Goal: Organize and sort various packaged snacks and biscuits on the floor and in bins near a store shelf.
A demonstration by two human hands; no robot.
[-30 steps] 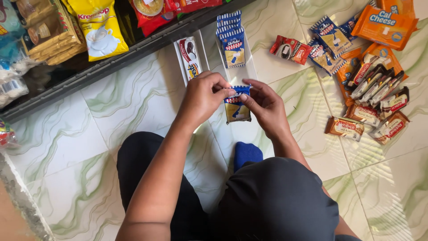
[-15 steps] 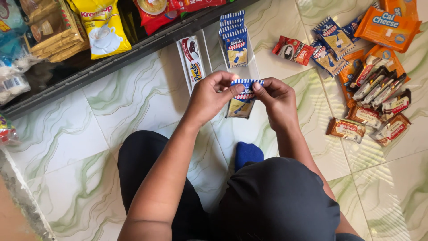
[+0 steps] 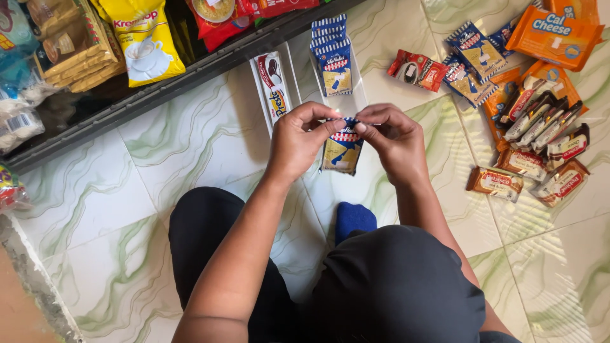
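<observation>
White marble floor [image 3: 190, 152] with green veins, dark shelf edge [image 3: 159, 95] along the top. Above the blue sock [image 3: 354, 219], both hands pinched on the top edge of one small blue-and-yellow snack packet [image 3: 342, 152]: left hand [image 3: 298, 140] on its left corner, right hand [image 3: 394, 143] on its right corner, packet hanging upright between them. Just beyond the packet, a clear tray [image 3: 352, 95] with more of the same packets [image 3: 333, 60]. Right of the packet, scattered brown and orange wrappers [image 3: 540, 140].
</observation>
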